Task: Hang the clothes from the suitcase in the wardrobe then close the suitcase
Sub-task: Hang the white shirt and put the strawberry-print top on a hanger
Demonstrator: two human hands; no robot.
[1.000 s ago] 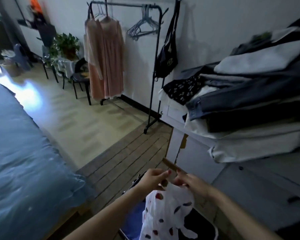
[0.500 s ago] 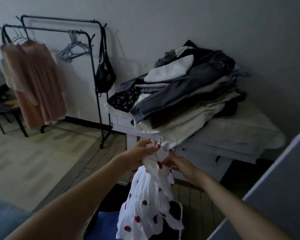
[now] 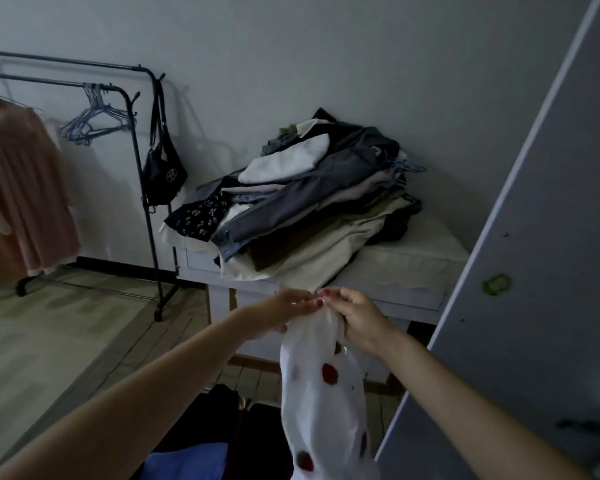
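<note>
A white garment with red and dark spots [image 3: 321, 396] hangs down from both my hands in the lower middle of the head view. My left hand [image 3: 279, 311] holds its top from the left, and my right hand [image 3: 355, 320] grips the bunched top edge from the right. Below them lies the open suitcase [image 3: 222, 431], dark inside, with a blue item [image 3: 184, 462] in it. The grey wardrobe door [image 3: 534, 271] stands open along the right edge.
A pile of folded clothes [image 3: 309, 206] sits on a white low cabinet [image 3: 409, 268] straight ahead. A black clothes rail [image 3: 142, 161] at the left carries a pink dress [image 3: 18, 188], empty hangers [image 3: 94, 119] and a black bag [image 3: 163, 171].
The view has swung right, away from the bed and toward the cabinet and wardrobe door. Both hands have lifted the spotted garment higher out of the suitcase.
</note>
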